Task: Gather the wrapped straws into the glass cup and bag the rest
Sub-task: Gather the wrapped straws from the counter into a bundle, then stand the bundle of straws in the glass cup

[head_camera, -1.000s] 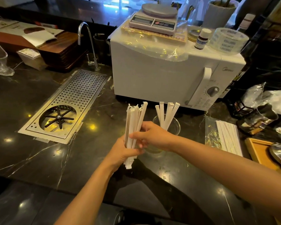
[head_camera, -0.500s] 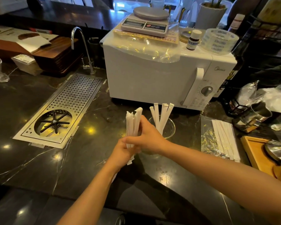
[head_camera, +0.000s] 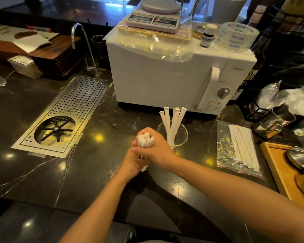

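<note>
A bundle of white paper-wrapped straws stands upright on the dark counter, and I see mostly its top ends. My left hand grips the bundle low down. My right hand wraps around it higher up, so most of its length is hidden. Just right of my hands stands a clear glass cup with several wrapped straws leaning in it. A clear plastic bag lies flat on the counter further right, with more wrapped straws inside it.
A white microwave with a scale on top stands behind the cup. A perforated metal drain tray with a tap is set into the counter at left. A metal pitcher and a wooden tray sit at right.
The bundle's tops stood well above my hands; now both hands have slid up and closed near its top, and the bundle sits lower. The camera has tilted.
</note>
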